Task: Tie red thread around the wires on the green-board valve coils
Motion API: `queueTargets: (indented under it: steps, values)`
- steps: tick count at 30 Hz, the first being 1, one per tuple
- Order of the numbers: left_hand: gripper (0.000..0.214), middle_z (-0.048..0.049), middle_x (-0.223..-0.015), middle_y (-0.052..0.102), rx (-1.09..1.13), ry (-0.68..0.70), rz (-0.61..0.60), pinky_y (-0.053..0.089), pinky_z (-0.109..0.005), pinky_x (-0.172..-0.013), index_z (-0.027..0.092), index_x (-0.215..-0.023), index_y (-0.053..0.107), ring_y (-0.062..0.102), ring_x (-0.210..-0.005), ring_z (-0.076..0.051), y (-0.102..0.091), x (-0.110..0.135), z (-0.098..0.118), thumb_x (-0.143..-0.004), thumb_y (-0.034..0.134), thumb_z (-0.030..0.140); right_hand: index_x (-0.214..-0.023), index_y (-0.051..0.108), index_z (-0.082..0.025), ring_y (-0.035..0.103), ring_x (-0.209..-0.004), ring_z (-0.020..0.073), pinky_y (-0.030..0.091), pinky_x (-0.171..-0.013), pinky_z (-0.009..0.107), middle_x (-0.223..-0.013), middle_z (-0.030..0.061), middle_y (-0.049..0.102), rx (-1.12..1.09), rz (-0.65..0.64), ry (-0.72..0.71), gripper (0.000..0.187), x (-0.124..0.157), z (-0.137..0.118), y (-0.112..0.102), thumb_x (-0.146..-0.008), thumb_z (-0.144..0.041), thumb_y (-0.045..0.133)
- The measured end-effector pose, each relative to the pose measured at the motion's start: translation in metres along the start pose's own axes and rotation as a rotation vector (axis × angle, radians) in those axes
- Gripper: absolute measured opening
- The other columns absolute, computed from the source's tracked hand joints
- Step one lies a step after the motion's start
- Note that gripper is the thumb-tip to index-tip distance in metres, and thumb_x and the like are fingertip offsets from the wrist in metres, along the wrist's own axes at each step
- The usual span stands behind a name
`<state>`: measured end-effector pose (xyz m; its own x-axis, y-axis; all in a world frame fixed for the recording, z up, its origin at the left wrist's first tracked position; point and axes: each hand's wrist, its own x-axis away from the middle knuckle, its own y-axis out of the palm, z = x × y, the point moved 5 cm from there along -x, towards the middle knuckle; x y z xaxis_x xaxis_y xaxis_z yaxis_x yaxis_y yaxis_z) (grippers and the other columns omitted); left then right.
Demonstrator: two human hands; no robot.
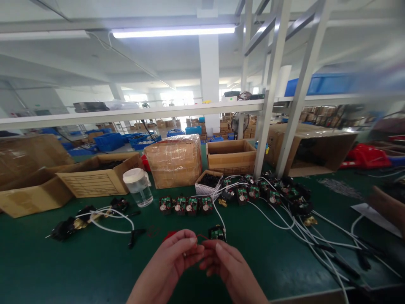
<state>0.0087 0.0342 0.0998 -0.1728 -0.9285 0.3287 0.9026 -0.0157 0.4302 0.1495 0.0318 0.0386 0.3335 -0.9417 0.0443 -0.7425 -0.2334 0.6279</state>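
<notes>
My left hand point(177, 253) and my right hand point(221, 259) meet low in the middle of the view, fingers pinched together on a thin red wire point(202, 237). The wire leads to a small black module with a green circuit board point(217, 232) just beyond my fingertips. What else the fingers hold is too small to make out. A row of similar modules point(185, 204) lies on the green table point(79, 261) behind the hands.
More modules with white cables point(272, 196) spread to the right. A clear plastic jug point(139, 187), a taped carton point(174, 160), open cardboard boxes point(230, 157), a small box of black parts point(208, 180) and black-and-brass parts point(76, 221) stand behind. Metal shelf posts point(268, 105) rise at centre right.
</notes>
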Motion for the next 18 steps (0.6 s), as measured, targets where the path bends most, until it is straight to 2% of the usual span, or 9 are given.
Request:
queueTargets:
  steps: [3,5,9,14,18]
  values:
    - [0.009,-0.0047,-0.084,0.073,0.123,-0.015,0.017,0.058,-0.037,-0.091,0.016,-0.077,0.069,0.072,-0.087,-0.021,-0.004,-0.005,-0.018,-0.073,0.077,0.018,-0.1,0.075,-0.012,0.065,-0.07,0.0159,0.045,-0.061,0.025,-0.086,0.0099,0.074,0.016,0.057,0.012,0.053,0.0,-0.002,-0.004,-0.076,-0.06,0.078]
    - [0.004,-0.0095,-0.09,0.075,0.21,-0.047,0.047,0.056,-0.04,-0.098,0.015,-0.078,0.069,0.073,-0.095,-0.024,-0.008,-0.008,-0.031,-0.08,0.07,0.018,-0.097,0.075,-0.012,0.063,-0.069,0.0154,0.045,-0.06,0.025,-0.084,0.0087,0.072,0.05,0.096,0.029,0.055,0.001,-0.003,-0.011,-0.074,-0.062,0.079]
    - [0.022,-0.0208,-0.109,0.075,0.312,-0.136,0.119,0.053,-0.043,-0.104,0.009,-0.09,0.069,0.072,-0.108,-0.03,-0.01,-0.008,-0.051,-0.094,0.054,0.025,-0.098,0.074,-0.013,0.062,-0.069,0.0158,0.046,-0.06,0.026,-0.082,0.0069,0.069,0.204,0.15,0.03,0.058,0.002,-0.006,-0.025,-0.075,-0.066,0.075]
    - [0.037,-0.0243,-0.127,0.069,0.292,-0.148,0.126,0.048,-0.05,-0.109,0.007,-0.12,0.059,0.067,-0.118,-0.034,-0.003,0.0,-0.056,-0.098,0.053,0.035,-0.105,0.071,-0.012,0.064,-0.073,0.0203,0.05,-0.064,0.031,-0.087,0.0097,0.068,0.45,0.176,-0.009,0.059,0.003,-0.014,-0.033,-0.08,-0.066,0.067]
    - [0.039,-0.0219,-0.131,0.068,0.327,-0.198,0.104,0.044,-0.049,-0.111,0.008,-0.128,0.055,0.067,-0.119,-0.032,-0.004,-0.001,-0.058,-0.1,0.047,0.033,-0.105,0.07,-0.013,0.065,-0.074,0.0224,0.053,-0.064,0.033,-0.088,0.0101,0.067,0.616,0.209,-0.046,0.052,0.004,-0.018,-0.033,-0.084,-0.06,0.061]
